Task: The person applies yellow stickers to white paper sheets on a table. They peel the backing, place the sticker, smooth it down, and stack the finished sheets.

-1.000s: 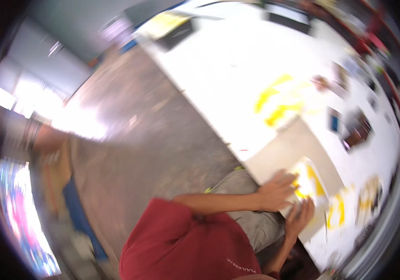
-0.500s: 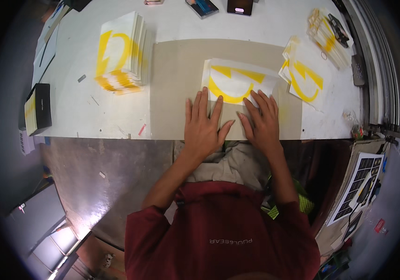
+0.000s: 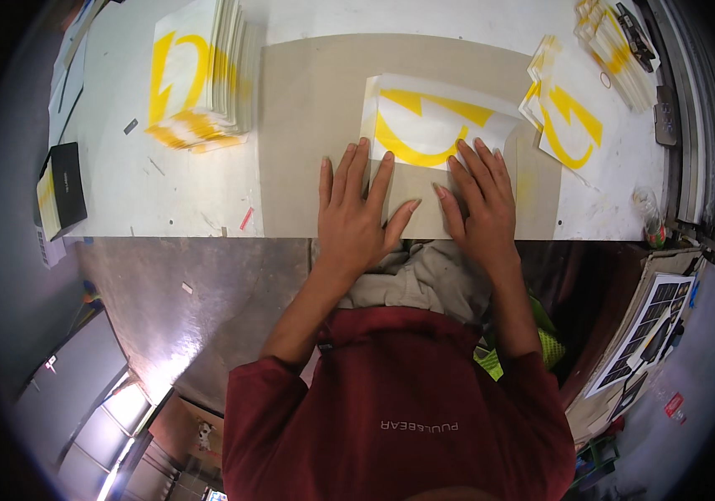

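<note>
A white sheet (image 3: pixel 424 130) with a bold yellow printed shape lies on a beige board (image 3: pixel 315 92) in front of me. My left hand (image 3: pixel 356 196) rests flat, fingers spread, its fingertips at the sheet's near left corner. On the near right part of the sheet lie the fingertips of my right hand (image 3: pixel 482 194), which is also open with the thumb out. Both thumbs point inward over the board, apart from each other. The sheet's far right corner looks slightly raised.
A tall stack of similar yellow-marked sheets (image 3: pixel 194 75) stands at the left. Loose marked sheets (image 3: pixel 573 129) lie to the right, with another stack (image 3: pixel 616 58) bearing a black clip (image 3: pixel 637 37) beyond. A black box (image 3: pixel 67 188) sits at the table's left edge; metal rails (image 3: pixel 704 125) border the right.
The whole view has shifted, so the table sits higher in the picture. My hands have spread slightly apart, both staying flat at the sheet's near edge.
</note>
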The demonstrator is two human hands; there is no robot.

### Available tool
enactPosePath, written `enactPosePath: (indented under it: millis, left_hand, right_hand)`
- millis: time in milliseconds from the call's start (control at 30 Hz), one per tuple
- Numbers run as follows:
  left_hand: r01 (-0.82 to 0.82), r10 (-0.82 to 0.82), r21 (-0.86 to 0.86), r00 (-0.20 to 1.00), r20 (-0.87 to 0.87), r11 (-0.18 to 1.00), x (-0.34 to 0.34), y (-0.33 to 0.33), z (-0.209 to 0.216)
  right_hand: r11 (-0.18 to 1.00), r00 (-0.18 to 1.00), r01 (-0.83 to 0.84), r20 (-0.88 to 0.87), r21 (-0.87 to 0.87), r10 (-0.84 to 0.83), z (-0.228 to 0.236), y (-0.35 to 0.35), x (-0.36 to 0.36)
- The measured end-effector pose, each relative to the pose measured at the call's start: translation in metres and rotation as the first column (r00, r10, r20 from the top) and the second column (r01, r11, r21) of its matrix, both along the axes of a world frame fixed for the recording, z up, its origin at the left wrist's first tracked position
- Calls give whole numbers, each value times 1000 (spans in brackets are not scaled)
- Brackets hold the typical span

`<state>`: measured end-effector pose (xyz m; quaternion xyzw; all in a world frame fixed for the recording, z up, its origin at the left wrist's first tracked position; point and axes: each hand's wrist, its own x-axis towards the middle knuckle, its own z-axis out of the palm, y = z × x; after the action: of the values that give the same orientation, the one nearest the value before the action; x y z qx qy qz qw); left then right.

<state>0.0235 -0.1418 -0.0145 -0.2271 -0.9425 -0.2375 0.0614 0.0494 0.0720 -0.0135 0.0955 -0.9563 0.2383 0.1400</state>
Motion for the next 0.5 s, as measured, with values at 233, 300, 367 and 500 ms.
enactPosePath:
  millis: [233,300,367,500]
  left_hand:
    - [-1,1,9,1000,-26,1000,0,1,-2]
    - [-2,3,5,1000,-29,1000,-1,1,-2]
    - [-2,2,0,1000,-30,1000,-1,1,-3]
    - [-3,3,-3,999,-37,1000,0,1,-3]
  right_hand:
    - [1000,1000,13,-5,-19,-13,1,0,-1]
    - [1000,1000,15,-7,-22,-15,1,0,-1]
    - [1000,1000,16,-8,-22,-16,0,0,0]
    - [1000,1000,10,-20,-23,-10,-1,1,0]
